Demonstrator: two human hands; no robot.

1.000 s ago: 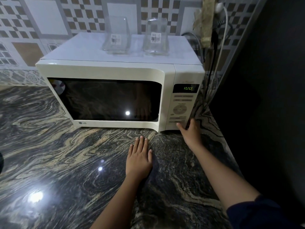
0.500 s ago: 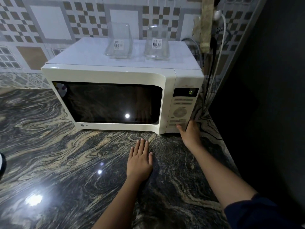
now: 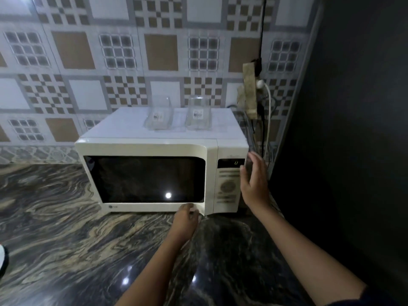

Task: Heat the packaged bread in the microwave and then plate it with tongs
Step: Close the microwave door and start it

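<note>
A cream microwave [image 3: 154, 149] stands on the dark marbled counter [image 3: 66, 228], its dark-windowed door closed or nearly so. Its green display [image 3: 236, 162] shows one digit. My left hand [image 3: 185, 219] has its fingers curled at the door's lower right corner [image 3: 199, 209]. With straight fingers, my right hand [image 3: 254, 180] is raised beside the control panel [image 3: 228, 186], at the microwave's right edge. No bread, tongs or plate can be made out; the interior is dark.
Two clear plastic containers [image 3: 160, 117] [image 3: 198, 114] with barcode labels sit on top of the microwave. Cables and a taped socket [image 3: 251, 96] hang at the right, next to a dark wall [image 3: 342, 129]. A white object [image 3: 2, 259] shows at the left edge.
My left hand left the counter and moved up to the door's lower right corner. My right hand rose from the panel's bottom to its upper right side. The camera tilted upward.
</note>
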